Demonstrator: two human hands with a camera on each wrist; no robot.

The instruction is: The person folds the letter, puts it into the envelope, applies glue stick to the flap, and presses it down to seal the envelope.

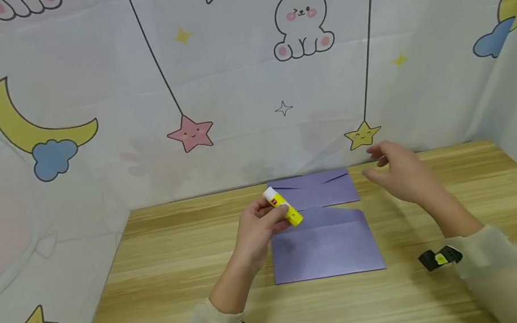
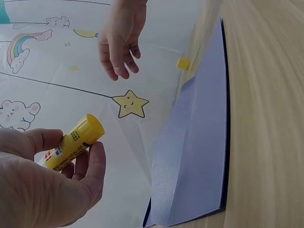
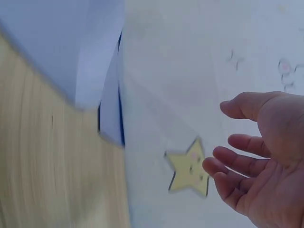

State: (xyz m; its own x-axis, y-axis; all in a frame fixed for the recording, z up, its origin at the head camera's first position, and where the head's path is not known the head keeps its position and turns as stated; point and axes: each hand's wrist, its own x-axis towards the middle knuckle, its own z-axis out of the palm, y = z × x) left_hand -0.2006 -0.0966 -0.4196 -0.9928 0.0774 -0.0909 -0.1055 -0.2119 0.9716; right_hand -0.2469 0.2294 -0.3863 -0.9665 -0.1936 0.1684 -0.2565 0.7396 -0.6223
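A yellow glue stick [image 1: 292, 214] with a white end is pinched between the thumb and fingers of my left hand [image 1: 257, 228], tilted above the purple envelopes. The nearer envelope [image 1: 326, 253] lies on the table with its flap opened away from me. Behind it, close to the wall, is a second purple envelope [image 1: 326, 194] with notched folds along its far edge. To the right of this pair my right hand [image 1: 401, 174] hovers, fingers loosely bent and nothing in them. The right wrist view shows its palm [image 3: 280, 175] with the fingers spread apart.
The wood-grain table [image 1: 178, 268] runs back to a white cloth wall [image 1: 232, 73] printed with stars, moons and a rabbit. A small yellow piece [image 2: 183, 63] lies on the table beyond the envelopes in the left wrist view.
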